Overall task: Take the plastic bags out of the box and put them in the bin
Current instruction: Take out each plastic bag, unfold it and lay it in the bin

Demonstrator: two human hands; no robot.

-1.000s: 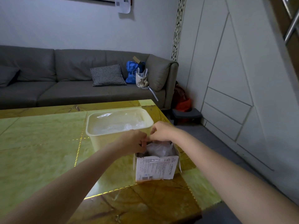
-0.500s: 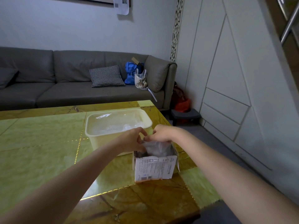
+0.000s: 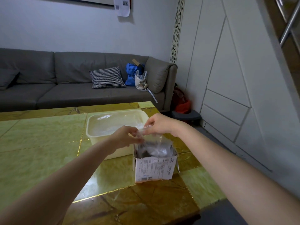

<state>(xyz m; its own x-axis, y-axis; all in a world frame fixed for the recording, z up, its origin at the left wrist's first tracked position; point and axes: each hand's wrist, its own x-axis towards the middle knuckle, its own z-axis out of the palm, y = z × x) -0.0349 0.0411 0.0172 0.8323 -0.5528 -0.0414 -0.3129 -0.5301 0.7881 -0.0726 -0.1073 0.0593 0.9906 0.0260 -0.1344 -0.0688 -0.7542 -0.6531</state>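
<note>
A small open cardboard box (image 3: 155, 169) with a printed white front stands near the table's right edge, with clear plastic bags (image 3: 159, 151) crumpled inside. One clear plastic bag (image 3: 152, 137) is stretched up out of the box. My left hand (image 3: 128, 137) pinches its top edge on the left, and my right hand (image 3: 159, 125) pinches it on the right, both just above the box. Directly behind the box sits a cream plastic bin (image 3: 92, 132), with clear plastic lying inside it.
The green and brown marble-patterned table (image 3: 40, 153) ends just right of the box. A grey sofa (image 3: 65, 88) with a checked cushion (image 3: 106, 77) and bags runs along the back wall. White wall panels (image 3: 227, 78) stand on the right.
Both hands have risen from inside the box, drawing the top of a clear bag upward with them. The box and bin have stayed in place.
</note>
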